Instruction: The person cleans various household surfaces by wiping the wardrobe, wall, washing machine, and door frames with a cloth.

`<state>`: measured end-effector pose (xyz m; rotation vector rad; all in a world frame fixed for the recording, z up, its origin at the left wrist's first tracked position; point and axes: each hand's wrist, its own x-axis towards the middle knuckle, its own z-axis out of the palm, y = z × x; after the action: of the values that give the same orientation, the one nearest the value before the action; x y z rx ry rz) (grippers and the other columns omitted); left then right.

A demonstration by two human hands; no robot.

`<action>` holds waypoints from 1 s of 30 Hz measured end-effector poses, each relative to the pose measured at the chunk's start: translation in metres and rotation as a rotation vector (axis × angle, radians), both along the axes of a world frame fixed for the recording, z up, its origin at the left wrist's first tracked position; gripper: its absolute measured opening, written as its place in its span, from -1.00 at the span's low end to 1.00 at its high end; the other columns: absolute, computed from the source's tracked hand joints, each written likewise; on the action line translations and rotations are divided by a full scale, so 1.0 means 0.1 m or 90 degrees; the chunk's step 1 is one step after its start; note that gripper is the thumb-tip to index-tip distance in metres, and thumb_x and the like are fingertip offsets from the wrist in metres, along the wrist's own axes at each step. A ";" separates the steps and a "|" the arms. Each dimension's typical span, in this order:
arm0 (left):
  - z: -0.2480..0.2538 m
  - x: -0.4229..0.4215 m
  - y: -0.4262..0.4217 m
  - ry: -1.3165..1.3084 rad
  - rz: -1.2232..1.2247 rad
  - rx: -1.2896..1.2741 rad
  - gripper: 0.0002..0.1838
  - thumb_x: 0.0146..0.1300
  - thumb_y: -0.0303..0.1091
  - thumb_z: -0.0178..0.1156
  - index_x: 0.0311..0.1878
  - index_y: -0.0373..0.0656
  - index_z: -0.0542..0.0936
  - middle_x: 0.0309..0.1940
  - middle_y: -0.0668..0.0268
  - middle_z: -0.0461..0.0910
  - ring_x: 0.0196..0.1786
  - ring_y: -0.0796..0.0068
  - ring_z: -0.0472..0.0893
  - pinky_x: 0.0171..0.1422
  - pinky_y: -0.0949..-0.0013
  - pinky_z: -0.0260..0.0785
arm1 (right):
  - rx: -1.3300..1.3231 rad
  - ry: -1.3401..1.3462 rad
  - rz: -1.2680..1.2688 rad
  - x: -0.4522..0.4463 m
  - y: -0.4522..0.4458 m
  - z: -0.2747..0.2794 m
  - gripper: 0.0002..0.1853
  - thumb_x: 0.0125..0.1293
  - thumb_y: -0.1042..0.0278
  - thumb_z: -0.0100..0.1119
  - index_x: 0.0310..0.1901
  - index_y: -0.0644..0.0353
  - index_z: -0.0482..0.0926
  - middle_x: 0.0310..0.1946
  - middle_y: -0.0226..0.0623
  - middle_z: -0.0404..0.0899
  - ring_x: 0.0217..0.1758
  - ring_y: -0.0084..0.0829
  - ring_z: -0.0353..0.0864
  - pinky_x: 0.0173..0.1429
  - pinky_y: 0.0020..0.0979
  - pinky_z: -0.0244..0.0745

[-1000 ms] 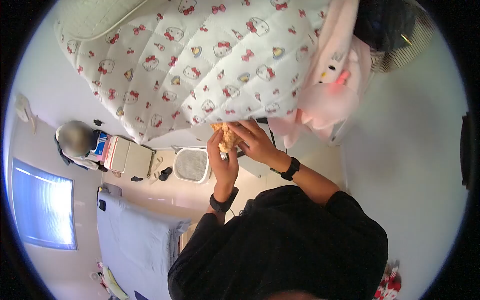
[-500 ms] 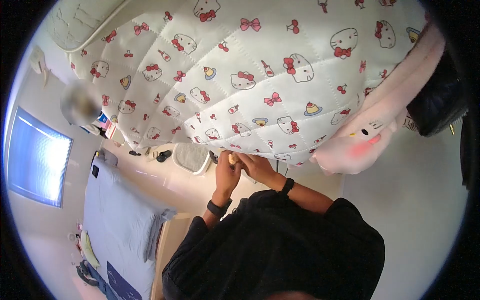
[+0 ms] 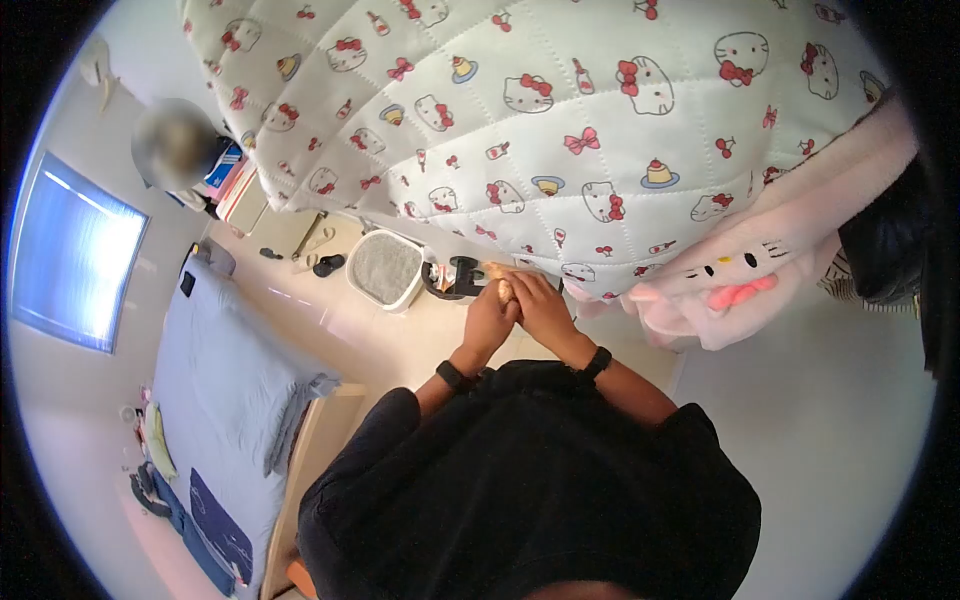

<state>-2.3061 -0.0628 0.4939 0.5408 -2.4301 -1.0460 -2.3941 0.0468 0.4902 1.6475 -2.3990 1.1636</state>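
Observation:
My left hand and my right hand meet in front of my black shirt. A small pale tan thing shows between them. My left fingers are closed around it. The right fingers are bent over the top, pressed against the left hand. What the thing is, I cannot make out. Just above the hands hangs the lower edge of a white quilted cloth printed with cartoon cats, bows and cherries. A pink plush strap with a cat face hangs to the right.
On the floor stand a white tray of grey litter and a dark basket with things in it. A bed with blue bedding lies left, beneath a bright window. A black bag hangs at right.
My joined hands have shifted right and slightly up in the view, still around the small tan thing. The cloth has moved up and right, and more of the tray and basket shows.

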 end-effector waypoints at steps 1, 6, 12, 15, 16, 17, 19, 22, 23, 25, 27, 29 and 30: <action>0.00 -0.02 0.03 -0.017 -0.003 0.012 -0.74 0.21 -0.39 0.10 -0.05 -0.27 0.47 -0.27 -0.11 0.58 -0.19 -0.17 0.58 -0.14 0.03 0.44 | 0.021 -0.005 -0.013 -0.01 0.03 0.01 -0.40 0.03 0.49 0.27 0.19 0.26 0.40 0.13 -0.17 0.46 0.21 -0.13 0.43 0.27 -0.23 0.40; -0.11 -0.04 0.00 0.027 -0.022 -0.033 -0.69 0.21 -0.38 0.11 0.01 -0.27 0.43 -0.20 -0.10 0.57 -0.15 -0.19 0.56 -0.11 0.01 0.43 | 0.037 0.044 -0.051 0.00 -0.01 -0.08 -0.40 0.05 0.54 0.21 0.22 0.28 0.38 0.13 -0.18 0.46 0.18 -0.14 0.45 0.22 -0.24 0.43; 0.07 0.09 -0.19 -0.086 0.008 -0.037 -0.65 0.23 -0.34 0.13 0.06 -0.23 0.41 -0.21 -0.08 0.58 -0.14 -0.19 0.56 -0.10 -0.01 0.43 | 0.010 0.062 -0.051 0.11 -0.24 0.02 -0.46 0.13 0.52 0.12 0.21 0.27 0.38 0.07 -0.18 0.50 0.14 -0.14 0.49 0.16 -0.23 0.46; 0.02 0.21 -0.35 -0.060 0.024 -0.067 -0.67 0.26 -0.30 0.13 0.05 -0.19 0.43 -0.23 -0.04 0.59 -0.19 -0.14 0.58 -0.14 0.02 0.44 | -0.021 0.127 -0.057 0.16 -0.45 0.03 -0.53 0.22 0.45 0.06 0.19 0.28 0.39 0.01 -0.13 0.53 0.11 -0.13 0.52 0.12 -0.23 0.48; -0.02 0.23 -0.43 -0.061 0.033 -0.050 -0.66 0.24 -0.28 0.14 0.05 -0.17 0.44 -0.21 -0.03 0.60 -0.17 -0.13 0.58 -0.13 0.00 0.44 | -0.002 0.144 -0.066 0.20 -0.56 -0.03 -0.50 0.17 0.48 0.09 0.20 0.29 0.39 0.02 -0.16 0.51 0.11 -0.16 0.50 0.13 -0.26 0.49; -0.05 0.25 -0.51 -0.062 0.041 -0.034 -0.65 0.23 -0.27 0.14 0.06 -0.15 0.45 -0.19 -0.01 0.60 -0.15 -0.12 0.58 -0.13 -0.01 0.44 | 0.017 0.160 -0.076 0.23 -0.66 -0.08 -0.46 0.11 0.50 0.13 0.21 0.31 0.40 0.02 -0.18 0.49 0.12 -0.19 0.48 0.13 -0.29 0.49; -0.11 0.24 -0.64 -0.063 0.022 -0.035 -0.70 0.22 -0.28 0.15 -0.02 -0.20 0.47 -0.23 -0.05 0.60 -0.15 -0.16 0.56 -0.10 -0.02 0.43 | 0.020 0.189 -0.115 0.28 -0.79 -0.07 -0.50 0.15 0.47 0.10 0.18 0.35 0.40 -0.03 -0.16 0.50 0.06 -0.19 0.50 0.09 -0.30 0.51; -0.08 0.23 -0.64 -0.045 0.003 -0.069 -0.71 0.22 -0.30 0.15 -0.03 -0.21 0.46 -0.22 -0.07 0.59 -0.15 -0.17 0.56 -0.12 -0.04 0.42 | -0.002 0.156 -0.108 0.28 -0.76 -0.08 -0.53 0.17 0.45 0.08 0.16 0.35 0.42 -0.05 -0.15 0.51 0.03 -0.18 0.52 0.06 -0.29 0.51; -0.06 0.21 -0.57 -0.036 0.014 -0.080 -0.71 0.22 -0.30 0.15 -0.04 -0.21 0.45 -0.23 -0.07 0.59 -0.16 -0.17 0.56 -0.13 -0.04 0.42 | -0.007 0.135 -0.092 0.26 -0.72 -0.09 -0.53 0.17 0.45 0.08 0.16 0.34 0.42 -0.05 -0.15 0.52 0.03 -0.18 0.52 0.06 -0.29 0.51; -0.05 0.18 -0.49 -0.033 0.029 -0.105 -0.72 0.21 -0.31 0.15 -0.05 -0.22 0.43 -0.24 -0.08 0.58 -0.16 -0.17 0.56 -0.14 -0.05 0.42 | -0.017 0.093 -0.075 0.23 -0.62 -0.05 -0.53 0.17 0.46 0.08 0.16 0.33 0.42 -0.07 -0.15 0.53 0.02 -0.17 0.52 0.06 -0.28 0.51; -0.09 0.16 -0.45 -0.044 0.031 -0.130 -0.72 0.21 -0.32 0.16 -0.07 -0.22 0.42 -0.26 -0.07 0.58 -0.18 -0.17 0.56 -0.15 -0.05 0.42 | -0.028 0.114 -0.093 0.22 -0.58 -0.11 -0.52 0.13 0.46 0.10 0.15 0.31 0.43 -0.08 -0.17 0.55 -0.01 -0.18 0.53 0.03 -0.27 0.51; -0.18 0.13 -0.48 -0.038 -0.002 -0.201 -0.70 0.20 -0.30 0.17 -0.05 -0.22 0.42 -0.20 -0.03 0.57 -0.23 -0.17 0.58 -0.21 -0.05 0.45 | -0.016 0.116 -0.110 0.23 -0.52 -0.12 -0.52 0.11 0.45 0.12 0.13 0.31 0.44 -0.11 -0.19 0.56 -0.03 -0.18 0.53 0.02 -0.27 0.50; -0.11 0.12 -0.43 -0.045 -0.005 -0.206 -0.69 0.21 -0.30 0.16 -0.03 -0.22 0.42 -0.19 -0.03 0.57 -0.23 -0.16 0.58 -0.23 -0.05 0.45 | -0.059 0.134 -0.130 0.23 -0.51 -0.15 -0.53 0.09 0.45 0.13 0.10 0.30 0.45 -0.17 -0.20 0.56 -0.06 -0.19 0.52 -0.02 -0.27 0.50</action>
<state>-2.2943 -0.1060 0.4831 0.4639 -2.5940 -0.6255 -2.3711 -0.0038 0.4755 1.3831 -2.2818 0.9994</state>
